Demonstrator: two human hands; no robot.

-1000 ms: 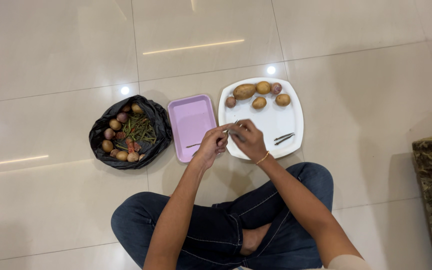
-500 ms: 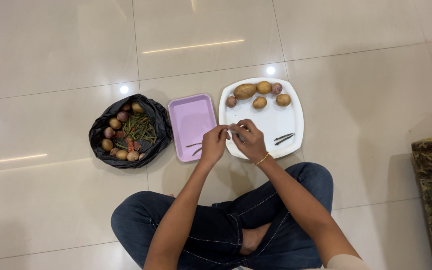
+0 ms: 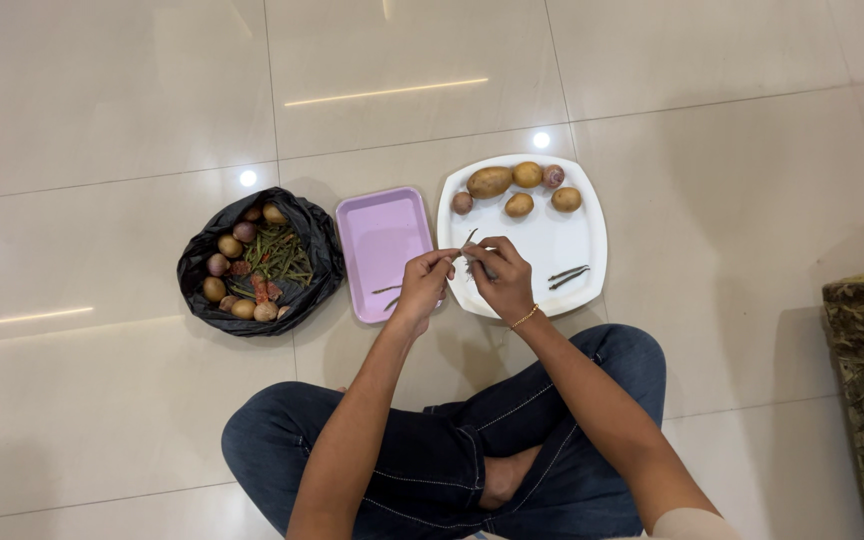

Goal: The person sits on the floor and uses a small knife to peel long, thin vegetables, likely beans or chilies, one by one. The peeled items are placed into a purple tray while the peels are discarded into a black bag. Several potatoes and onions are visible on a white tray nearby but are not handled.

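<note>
**A thin bean pinched over the gap between two trays**

The person sits cross-legged on the tiled floor (image 3: 112, 420), and both hands meet just above the near corner of the white plate (image 3: 592, 245). The left hand (image 3: 425, 285) and the right hand (image 3: 500, 280) are close together, fingertips pinched on a slim green bean (image 3: 469, 242), whose tip pokes up between them. How firmly each hand grips it is hard to tell at this size.

What could go wrong, as I judge it:

- The bean is held over the seam between the plate and the pink tray (image 3: 382, 225). A snapped end could fall between them onto the floor instead of landing with the scraps (image 3: 388, 294) in the tray.
- The grip is only at the fingertips. If the bean breaks unevenly, the longer piece could slip out and drop.
- Two beans (image 3: 568, 275) lie near the plate's right rim; a piece tossed carelessly could slide off that edge.
- The potatoes (image 3: 514, 187) sit loose along the plate's far side. A knock from a wrist or knee could set them rolling.
- The black bag (image 3: 317, 245) of beans and potatoes lies to the left, just beside the tray; reaching across could drag the tray.
</note>
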